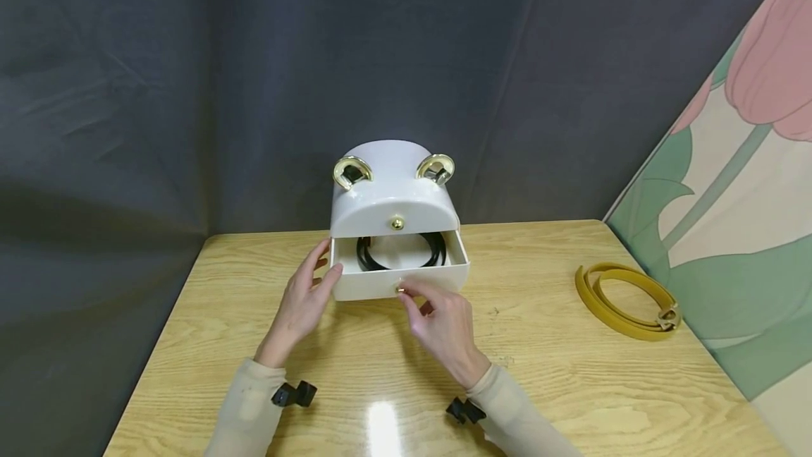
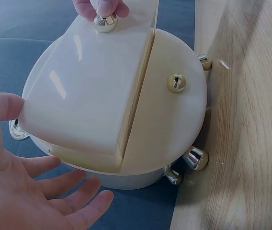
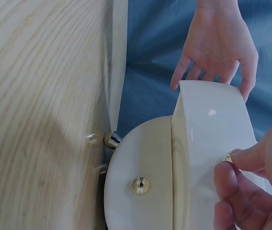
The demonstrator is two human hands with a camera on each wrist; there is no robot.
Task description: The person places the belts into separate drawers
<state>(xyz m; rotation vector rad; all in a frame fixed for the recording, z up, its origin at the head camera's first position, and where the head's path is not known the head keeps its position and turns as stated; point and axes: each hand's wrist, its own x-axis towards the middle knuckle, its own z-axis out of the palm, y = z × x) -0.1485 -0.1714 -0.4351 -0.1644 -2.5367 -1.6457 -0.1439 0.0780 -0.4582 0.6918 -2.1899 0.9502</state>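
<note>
A white rounded box [image 1: 395,182] with gold-rimmed trims on top has its lower drawer [image 1: 364,286] pulled out, a coiled black belt [image 1: 436,249] lying inside. My right hand [image 1: 444,323] pinches the drawer's small gold knob [image 3: 229,156] between thumb and index finger. At the drawer's left side is my left hand [image 1: 303,302], fingers spread and relaxed, its thumb [image 2: 9,106] touching the drawer's front corner. The upper section, with its own gold knob [image 1: 397,223], is closed.
A coiled mustard-yellow belt [image 1: 624,302] with a metal buckle lies at the right of the wooden table [image 1: 539,344]. Dark cloth [image 1: 266,90] hangs behind the table, and a floral panel [image 1: 748,231] stands along the right edge.
</note>
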